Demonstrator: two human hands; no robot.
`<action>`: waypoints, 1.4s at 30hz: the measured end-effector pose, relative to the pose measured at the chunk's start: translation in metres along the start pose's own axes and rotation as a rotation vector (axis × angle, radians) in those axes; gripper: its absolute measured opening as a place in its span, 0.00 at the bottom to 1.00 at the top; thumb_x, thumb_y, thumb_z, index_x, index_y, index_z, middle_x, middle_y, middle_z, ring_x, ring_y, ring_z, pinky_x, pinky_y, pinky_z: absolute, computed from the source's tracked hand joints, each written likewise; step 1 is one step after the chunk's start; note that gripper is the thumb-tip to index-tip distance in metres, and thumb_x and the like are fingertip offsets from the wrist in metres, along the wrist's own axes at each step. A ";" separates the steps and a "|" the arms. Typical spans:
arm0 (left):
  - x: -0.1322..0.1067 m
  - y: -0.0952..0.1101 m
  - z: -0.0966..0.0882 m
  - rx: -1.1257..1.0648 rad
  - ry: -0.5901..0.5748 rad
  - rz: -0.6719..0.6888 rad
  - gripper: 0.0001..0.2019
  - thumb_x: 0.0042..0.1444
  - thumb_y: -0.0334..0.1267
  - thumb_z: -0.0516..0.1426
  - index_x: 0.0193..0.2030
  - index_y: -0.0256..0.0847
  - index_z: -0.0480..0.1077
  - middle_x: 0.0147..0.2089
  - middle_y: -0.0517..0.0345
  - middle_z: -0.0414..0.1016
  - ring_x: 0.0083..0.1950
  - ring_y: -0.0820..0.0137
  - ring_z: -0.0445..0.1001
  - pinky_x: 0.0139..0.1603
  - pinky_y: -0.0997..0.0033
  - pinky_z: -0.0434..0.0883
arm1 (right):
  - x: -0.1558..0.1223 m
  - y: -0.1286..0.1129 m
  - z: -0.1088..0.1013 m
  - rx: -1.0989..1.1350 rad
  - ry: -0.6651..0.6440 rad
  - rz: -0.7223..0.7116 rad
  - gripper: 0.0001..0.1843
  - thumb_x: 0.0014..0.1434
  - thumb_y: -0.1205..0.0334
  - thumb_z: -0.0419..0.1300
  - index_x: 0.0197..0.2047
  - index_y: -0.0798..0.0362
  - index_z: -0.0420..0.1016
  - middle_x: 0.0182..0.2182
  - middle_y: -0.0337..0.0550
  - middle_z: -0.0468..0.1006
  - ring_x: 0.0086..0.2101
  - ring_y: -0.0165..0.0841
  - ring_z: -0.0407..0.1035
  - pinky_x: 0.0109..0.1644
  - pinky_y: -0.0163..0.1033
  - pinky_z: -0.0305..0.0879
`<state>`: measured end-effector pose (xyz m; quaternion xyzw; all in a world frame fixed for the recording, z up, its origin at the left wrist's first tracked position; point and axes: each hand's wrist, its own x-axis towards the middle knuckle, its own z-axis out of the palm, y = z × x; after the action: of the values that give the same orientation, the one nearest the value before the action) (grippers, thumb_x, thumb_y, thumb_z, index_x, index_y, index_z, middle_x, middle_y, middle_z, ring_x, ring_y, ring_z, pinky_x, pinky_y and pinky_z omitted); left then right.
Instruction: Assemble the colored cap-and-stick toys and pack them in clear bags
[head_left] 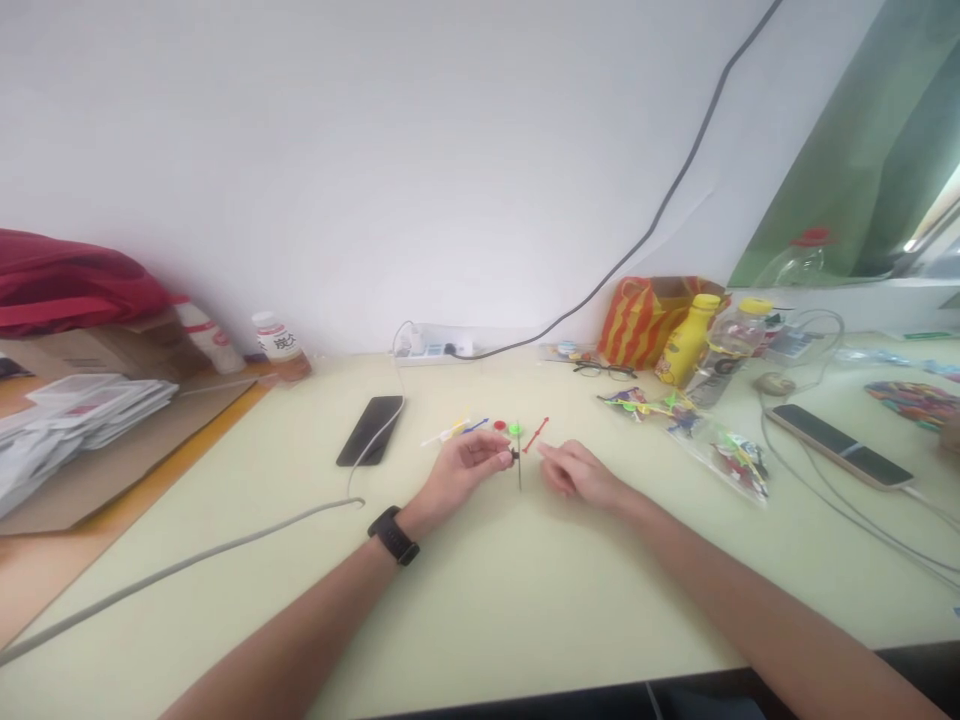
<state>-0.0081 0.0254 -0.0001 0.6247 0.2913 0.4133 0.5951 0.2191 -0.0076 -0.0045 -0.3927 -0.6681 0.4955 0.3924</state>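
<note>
My left hand (pixel 472 465), with a black watch (pixel 394 536) on its wrist, pinches a small black piece attached to a thin dark upright strip (pixel 519 475). My right hand (pixel 581 472) is just to the right, index finger stretched toward the strip and the other fingers curled; nothing shows in it. Beyond its fingertip is a red arrow-shaped stick (pixel 536 435). Behind the left hand lie a blue stick (pixel 476 426), a yellow stick (pixel 459 428), a white stick (pixel 435 437), a red round piece (pixel 499 426) and a green round piece (pixel 514 429).
A black phone (pixel 371 430) lies left, a cable crossing it. Bags of colourful plastic parts (pixel 739 465), glasses (pixel 604 371), a yellow bottle (pixel 688 340), a striped bag (pixel 637 320) and another phone (pixel 840 445) are right. A drink bottle (pixel 281 345) stands back left.
</note>
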 end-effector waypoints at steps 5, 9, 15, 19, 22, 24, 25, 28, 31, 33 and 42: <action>0.000 0.001 0.000 0.007 -0.003 0.001 0.15 0.55 0.43 0.69 0.45 0.37 0.78 0.43 0.51 0.81 0.44 0.65 0.79 0.50 0.61 0.77 | 0.003 -0.002 -0.001 0.060 0.054 -0.049 0.26 0.65 0.42 0.59 0.25 0.52 0.66 0.22 0.37 0.67 0.25 0.29 0.60 0.31 0.38 0.56; -0.001 -0.001 -0.001 0.034 -0.016 0.000 0.14 0.56 0.42 0.68 0.45 0.37 0.77 0.44 0.51 0.80 0.45 0.65 0.79 0.51 0.62 0.76 | 0.004 -0.002 0.007 0.107 0.086 -0.058 0.19 0.60 0.45 0.67 0.37 0.51 0.68 0.31 0.37 0.71 0.30 0.30 0.65 0.35 0.36 0.61; -0.001 -0.005 -0.001 0.011 -0.056 -0.005 0.14 0.56 0.41 0.68 0.45 0.37 0.77 0.43 0.51 0.80 0.46 0.64 0.79 0.50 0.63 0.76 | 0.005 0.002 0.011 0.149 0.063 -0.043 0.19 0.58 0.46 0.68 0.40 0.50 0.67 0.34 0.38 0.73 0.31 0.30 0.67 0.36 0.37 0.65; -0.002 -0.004 -0.001 0.020 -0.054 0.000 0.14 0.57 0.41 0.68 0.46 0.38 0.77 0.43 0.51 0.80 0.46 0.65 0.79 0.51 0.63 0.76 | 0.004 0.003 0.010 0.083 0.110 -0.064 0.19 0.62 0.47 0.64 0.49 0.48 0.69 0.35 0.40 0.74 0.32 0.32 0.67 0.36 0.38 0.66; -0.002 -0.002 -0.001 0.030 -0.042 0.002 0.14 0.57 0.43 0.68 0.47 0.38 0.77 0.43 0.51 0.80 0.45 0.64 0.79 0.51 0.62 0.76 | 0.002 0.001 0.010 -0.018 0.189 -0.114 0.26 0.64 0.47 0.62 0.61 0.46 0.64 0.35 0.39 0.73 0.31 0.32 0.66 0.36 0.39 0.65; -0.002 0.000 0.000 0.034 -0.040 0.000 0.15 0.56 0.43 0.68 0.46 0.38 0.77 0.42 0.50 0.80 0.45 0.64 0.79 0.50 0.61 0.77 | 0.001 -0.001 0.009 -0.054 0.230 -0.138 0.31 0.65 0.48 0.61 0.67 0.44 0.60 0.36 0.38 0.73 0.29 0.31 0.64 0.36 0.38 0.64; -0.002 0.001 0.001 0.037 -0.039 -0.001 0.15 0.56 0.44 0.68 0.46 0.38 0.77 0.41 0.50 0.80 0.44 0.64 0.79 0.50 0.61 0.77 | 0.000 -0.001 0.009 -0.058 0.240 -0.140 0.29 0.65 0.47 0.60 0.66 0.44 0.62 0.36 0.38 0.74 0.29 0.30 0.64 0.35 0.38 0.64; -0.002 0.003 0.002 0.038 -0.019 0.007 0.15 0.56 0.44 0.68 0.45 0.37 0.77 0.41 0.51 0.80 0.44 0.64 0.79 0.50 0.61 0.77 | 0.000 -0.001 0.006 -0.046 0.136 -0.081 0.22 0.69 0.43 0.52 0.38 0.51 0.78 0.26 0.38 0.71 0.25 0.30 0.62 0.33 0.38 0.61; -0.001 0.003 0.002 0.033 0.004 0.021 0.13 0.56 0.42 0.68 0.44 0.37 0.77 0.43 0.51 0.80 0.45 0.65 0.79 0.51 0.62 0.77 | 0.002 0.000 0.003 -0.035 0.041 -0.023 0.36 0.71 0.40 0.47 0.15 0.52 0.63 0.15 0.37 0.61 0.21 0.29 0.57 0.30 0.39 0.58; -0.001 0.002 0.001 0.040 0.003 0.019 0.13 0.57 0.42 0.68 0.45 0.37 0.77 0.43 0.51 0.80 0.45 0.65 0.79 0.52 0.62 0.77 | 0.004 0.001 0.002 -0.006 0.081 -0.029 0.32 0.67 0.39 0.54 0.19 0.52 0.63 0.17 0.36 0.63 0.21 0.28 0.57 0.29 0.38 0.57; -0.002 -0.002 0.000 0.049 -0.036 0.009 0.15 0.56 0.44 0.68 0.45 0.38 0.77 0.43 0.50 0.81 0.46 0.63 0.80 0.52 0.61 0.76 | 0.005 0.006 0.007 0.138 0.165 -0.028 0.21 0.56 0.43 0.69 0.40 0.50 0.70 0.35 0.41 0.74 0.32 0.32 0.68 0.32 0.37 0.68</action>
<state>-0.0092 0.0242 -0.0024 0.6479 0.2877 0.3974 0.5827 0.2113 -0.0041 -0.0106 -0.3949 -0.6031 0.5008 0.4791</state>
